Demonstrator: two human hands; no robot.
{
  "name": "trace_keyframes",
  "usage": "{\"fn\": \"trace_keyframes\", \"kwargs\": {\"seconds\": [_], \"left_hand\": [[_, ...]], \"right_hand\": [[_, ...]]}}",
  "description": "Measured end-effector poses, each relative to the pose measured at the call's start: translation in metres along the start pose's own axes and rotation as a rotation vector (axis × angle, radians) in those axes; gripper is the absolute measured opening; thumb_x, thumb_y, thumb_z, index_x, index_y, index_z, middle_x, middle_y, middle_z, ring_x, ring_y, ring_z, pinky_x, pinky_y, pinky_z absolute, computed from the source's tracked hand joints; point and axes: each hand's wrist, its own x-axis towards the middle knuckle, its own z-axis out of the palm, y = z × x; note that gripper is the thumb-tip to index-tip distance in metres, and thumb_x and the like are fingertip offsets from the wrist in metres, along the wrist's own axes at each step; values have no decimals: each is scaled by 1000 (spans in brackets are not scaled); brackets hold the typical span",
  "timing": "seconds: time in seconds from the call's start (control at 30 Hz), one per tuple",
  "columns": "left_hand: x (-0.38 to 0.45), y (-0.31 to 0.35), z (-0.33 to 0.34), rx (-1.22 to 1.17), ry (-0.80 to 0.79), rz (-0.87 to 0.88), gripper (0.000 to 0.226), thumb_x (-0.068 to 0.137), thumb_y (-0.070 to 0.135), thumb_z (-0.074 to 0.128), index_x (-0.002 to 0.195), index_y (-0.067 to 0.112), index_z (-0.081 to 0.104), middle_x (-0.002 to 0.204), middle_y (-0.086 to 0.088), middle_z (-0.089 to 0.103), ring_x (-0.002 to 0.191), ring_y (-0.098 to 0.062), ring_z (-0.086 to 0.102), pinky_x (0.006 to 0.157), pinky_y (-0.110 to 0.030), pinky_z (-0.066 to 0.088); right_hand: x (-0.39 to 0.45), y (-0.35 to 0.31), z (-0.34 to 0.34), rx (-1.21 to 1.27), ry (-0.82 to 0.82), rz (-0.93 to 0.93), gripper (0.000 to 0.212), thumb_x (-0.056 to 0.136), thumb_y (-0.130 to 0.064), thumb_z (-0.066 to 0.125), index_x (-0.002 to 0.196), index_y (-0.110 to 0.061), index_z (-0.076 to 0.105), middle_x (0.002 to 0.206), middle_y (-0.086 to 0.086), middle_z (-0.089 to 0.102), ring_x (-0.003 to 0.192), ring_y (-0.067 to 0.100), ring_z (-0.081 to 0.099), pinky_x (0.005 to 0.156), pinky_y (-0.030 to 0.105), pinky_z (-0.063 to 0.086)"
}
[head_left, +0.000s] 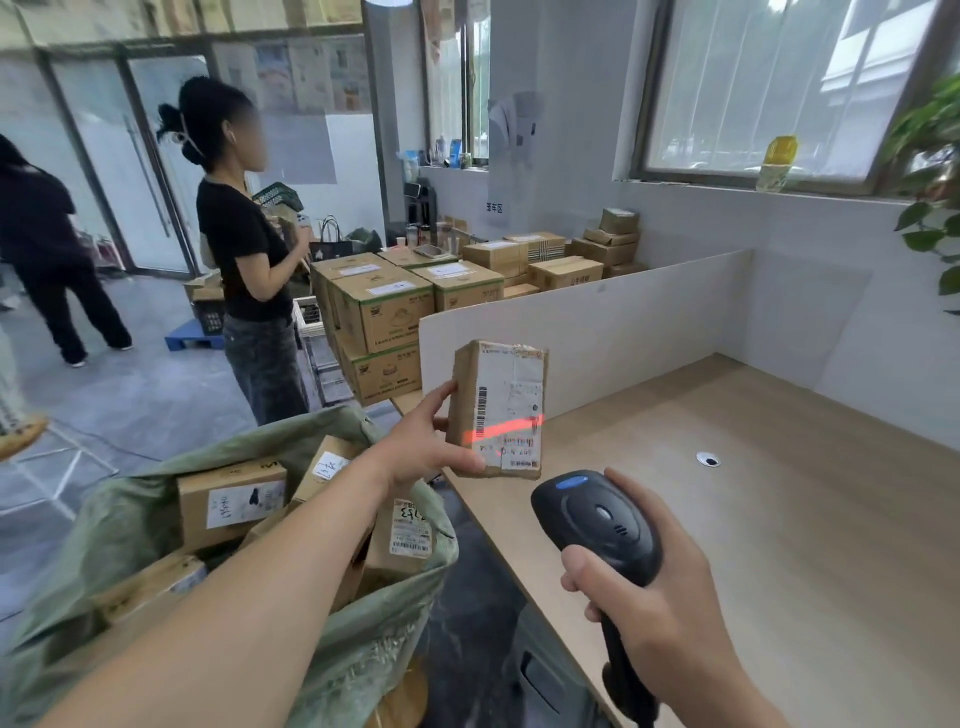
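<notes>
Parcel (497, 410) up over the table's (779, 493) left edge, red beam across its label | left hand (431, 441) pinches its side | right hand (660, 597) wrapped round scanner (597, 519) | looks light, stiff card: best held by the edges, label clear.

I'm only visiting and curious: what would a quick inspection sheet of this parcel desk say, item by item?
Surface: wooden desk with a round grommet hole.
Job's things: small taped parcel, red scan line across its label; black handheld scanner.
Clutter: green sack of parcels beside the desk.
Hands: left hand holds the parcel upright; right hand grips the scanner.
Cables: nothing seen.
Surroundings: stacked cartons, white partition, two people standing, plant, window.
</notes>
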Motion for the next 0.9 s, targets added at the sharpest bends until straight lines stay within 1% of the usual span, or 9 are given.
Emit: {"fn": "trace_keyframes", "kwargs": {"seconds": [0.07,0.17,0.27,0.33,0.43,0.6,0.67,0.77,0.9], "left_hand": [[-2,9,-2,99,-99,-60,109,66,-2,87,154,34,34,124,-8,65,115,-22,64,95,-40,57],[-6,31,-5,262,-223,-167,97,66,0,84,147,37,44,115,-3,69,114,-30,66,103,-53,51],[-7,54,-8,441,-312,-239,91,64,9,88,140,44,52,123,-4,65,114,-29,65,102,-49,52],[-8,65,-8,539,-329,-276,90,62,15,89,139,47,54,126,-2,64,116,-25,63,103,-46,51],[-11,76,-5,591,-332,-313,87,69,11,88,141,45,52,125,0,63,115,-24,60,101,-45,50],[-19,87,4,683,-326,-300,86,73,17,87,145,43,48,130,-1,58,116,-22,58,104,-44,46],[-22,89,9,675,-332,-299,86,75,16,87,146,41,47,128,0,59,113,-21,59,97,-39,48],[-25,93,16,668,-325,-298,85,76,12,85,147,38,46,125,0,58,109,-20,61,85,-30,50],[-26,96,22,646,-325,-307,85,77,8,84,148,37,46,125,-1,59,109,-21,63,80,-28,51]], "right_hand": [[-1,-1,-11,-62,-70,-13,90,47,-50,84,132,-39,57,113,-14,74,96,15,75,72,27,57],[-4,-6,-24,-148,-173,-34,89,46,-51,84,131,-42,57,115,-22,73,104,3,72,80,15,54],[-7,-11,-32,-195,-245,-66,71,52,-38,87,114,-63,61,110,-27,72,101,-2,71,78,7,51],[-9,-11,-37,-205,-272,-94,77,59,-24,90,108,-73,56,109,-28,73,101,-2,71,77,7,51],[-12,-10,-47,-184,-268,-118,87,66,-6,92,105,-75,57,107,-29,73,100,-3,71,77,7,51],[-13,-12,-59,-107,-242,-147,75,61,-13,87,96,-74,61,100,-26,75,93,-1,72,73,10,52],[-14,-13,-63,-68,-245,-143,72,63,-13,86,97,-72,62,101,-22,75,92,5,73,67,16,55],[-14,-12,-68,-22,-240,-134,68,61,-19,82,102,-69,63,101,-16,77,82,9,74,61,16,53],[-13,-11,-75,16,-236,-126,64,54,-33,85,104,-67,63,102,-11,77,79,10,74,60,15,52]]}}
